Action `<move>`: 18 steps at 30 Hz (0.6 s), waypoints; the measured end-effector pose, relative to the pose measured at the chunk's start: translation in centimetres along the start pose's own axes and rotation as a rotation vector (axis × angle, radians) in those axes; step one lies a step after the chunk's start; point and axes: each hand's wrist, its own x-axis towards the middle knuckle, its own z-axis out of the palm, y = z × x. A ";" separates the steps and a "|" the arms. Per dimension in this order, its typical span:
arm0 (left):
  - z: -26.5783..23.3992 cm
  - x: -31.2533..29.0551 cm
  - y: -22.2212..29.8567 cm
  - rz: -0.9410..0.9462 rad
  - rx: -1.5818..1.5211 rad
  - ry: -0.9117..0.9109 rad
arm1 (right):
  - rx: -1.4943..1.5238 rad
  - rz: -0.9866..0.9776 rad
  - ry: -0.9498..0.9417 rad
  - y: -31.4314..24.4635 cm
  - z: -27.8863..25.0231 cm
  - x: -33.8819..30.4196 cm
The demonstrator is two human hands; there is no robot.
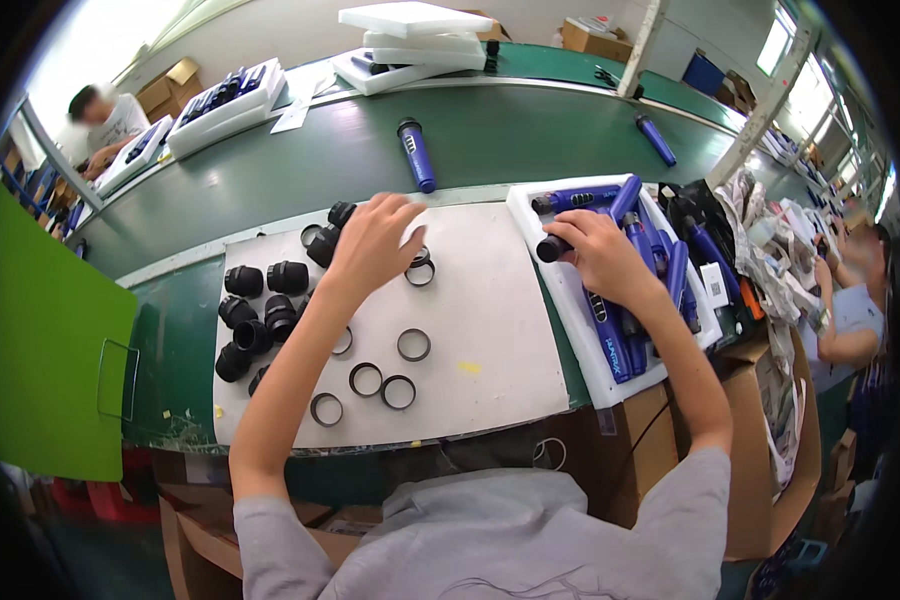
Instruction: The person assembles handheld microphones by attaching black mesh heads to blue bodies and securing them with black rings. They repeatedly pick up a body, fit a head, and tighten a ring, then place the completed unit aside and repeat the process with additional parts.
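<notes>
My right hand (602,258) is closed around a microphone body whose black end (551,248) pokes out beside the thumb; the palm hides the rest of it. It is over a white foam tray (682,362) that holds several blue microphone bodies (607,337). My left hand (375,240), slightly blurred, hovers above the white board (490,300) with its fingers apart and nothing visible in them. Beside it on the left lie several black cup-shaped caps (288,277). Several thin dark rings (413,345) lie on the board between my arms, and a few more sit by my left fingertips.
Beyond the board runs a green conveyor belt (320,140) carrying two blue microphone bodies, one in the middle (416,156) and one farther right (655,140). Foam trays (225,110) stand along its far side. Plastic bags (760,240) crowd the right. Co-workers sit at far left and right.
</notes>
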 end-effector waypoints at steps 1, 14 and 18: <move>1.8 0.9 -1.2 0.034 0.054 -0.034 | -0.003 -0.010 0.000 -0.1 0.5 0.1; 6.7 4.1 -1.3 -0.160 0.156 -0.167 | 0.003 0.062 0.027 -0.6 1.3 0.1; -1.7 3.0 3.4 -0.161 -0.180 -0.114 | -0.044 0.076 0.090 -0.7 0.8 0.2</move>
